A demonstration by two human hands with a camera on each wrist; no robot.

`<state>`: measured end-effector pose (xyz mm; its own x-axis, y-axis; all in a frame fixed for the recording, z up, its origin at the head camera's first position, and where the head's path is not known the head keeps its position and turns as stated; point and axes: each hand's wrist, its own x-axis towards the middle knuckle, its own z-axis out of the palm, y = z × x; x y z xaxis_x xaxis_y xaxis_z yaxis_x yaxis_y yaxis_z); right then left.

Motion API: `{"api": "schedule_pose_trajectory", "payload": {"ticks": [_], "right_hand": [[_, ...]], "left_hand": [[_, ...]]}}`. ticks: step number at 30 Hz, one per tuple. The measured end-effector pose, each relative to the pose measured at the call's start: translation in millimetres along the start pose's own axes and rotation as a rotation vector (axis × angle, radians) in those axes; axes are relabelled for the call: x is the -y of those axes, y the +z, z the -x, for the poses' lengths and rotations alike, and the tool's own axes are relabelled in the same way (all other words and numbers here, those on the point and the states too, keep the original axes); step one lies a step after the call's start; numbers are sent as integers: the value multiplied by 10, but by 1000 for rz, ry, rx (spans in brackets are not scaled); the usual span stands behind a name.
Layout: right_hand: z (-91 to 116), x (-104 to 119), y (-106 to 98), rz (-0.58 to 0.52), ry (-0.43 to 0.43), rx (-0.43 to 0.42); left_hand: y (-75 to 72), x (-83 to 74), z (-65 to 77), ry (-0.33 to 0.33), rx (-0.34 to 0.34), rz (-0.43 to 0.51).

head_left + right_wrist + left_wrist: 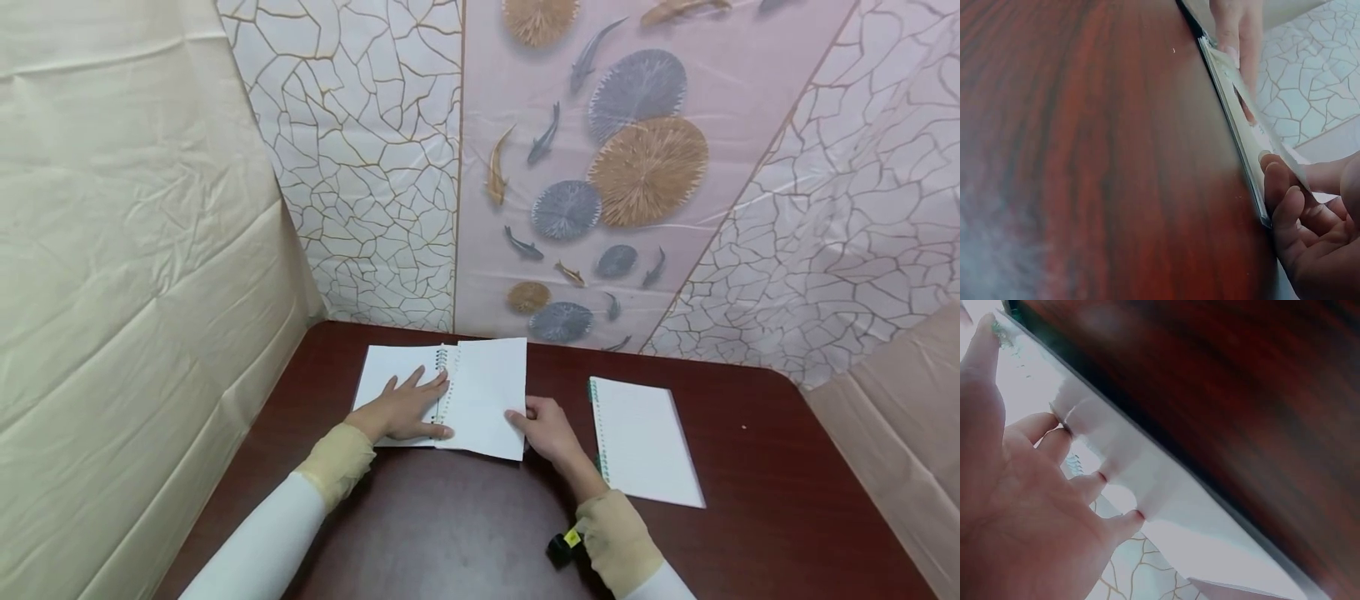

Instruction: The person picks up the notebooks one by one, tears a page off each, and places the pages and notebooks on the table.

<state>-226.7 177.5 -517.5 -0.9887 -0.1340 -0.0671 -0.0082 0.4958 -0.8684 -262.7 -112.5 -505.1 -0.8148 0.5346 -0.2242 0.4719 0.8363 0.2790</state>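
A spiral notebook (386,367) lies open near the table's far edge, its metal coil running down the middle. My left hand (408,408) rests with spread fingers across the left page and the coil; in the left wrist view its fingertips (1137,517) touch the paper. My right hand (549,427) pinches the right edge of a white sheet (491,392) between thumb and fingers. Along the sheet's left edge, beside the coil, runs a row of holes. The right wrist view shows the sheet (1272,140) raised a little above the pages below it.
A second spiral notebook (647,442), with green coil parts on its left side, lies to the right on the dark red table (780,467). By my right wrist is a small black object (559,550) with a yellow label. Patterned sheeting (375,167) stands behind the table.
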Motion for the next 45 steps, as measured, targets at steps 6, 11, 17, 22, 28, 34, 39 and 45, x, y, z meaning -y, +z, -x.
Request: {"api": "schedule_pose_trajectory", "payload": {"ticks": [6,11,17,22,28,34,39,45], "right_hand": [[32,-56,11,-55,8,-5],[62,-71,21,-91,-1,-5],[93,-82,26,-135,-12,-18],[96,-109,32,-132,-17,-30],[105,-114,38,-137,-27,-29],[108,-121,34,-137,-30,-26],[109,-119,34,-131,-37,-29],[102,-107,36,-134,-32,-30]], "left_hand": [[-29,-17,9,0,14,20],[-54,-36,32,2,14,27],[-5,12,2,12,7,66],[-9,-5,-1,4,15,63],[-36,-38,12,-9,16,46],[-55,-47,21,-3,14,65],[-43,-39,23,-4,7,68],[-35,-8,-3,4,14,87]]}}
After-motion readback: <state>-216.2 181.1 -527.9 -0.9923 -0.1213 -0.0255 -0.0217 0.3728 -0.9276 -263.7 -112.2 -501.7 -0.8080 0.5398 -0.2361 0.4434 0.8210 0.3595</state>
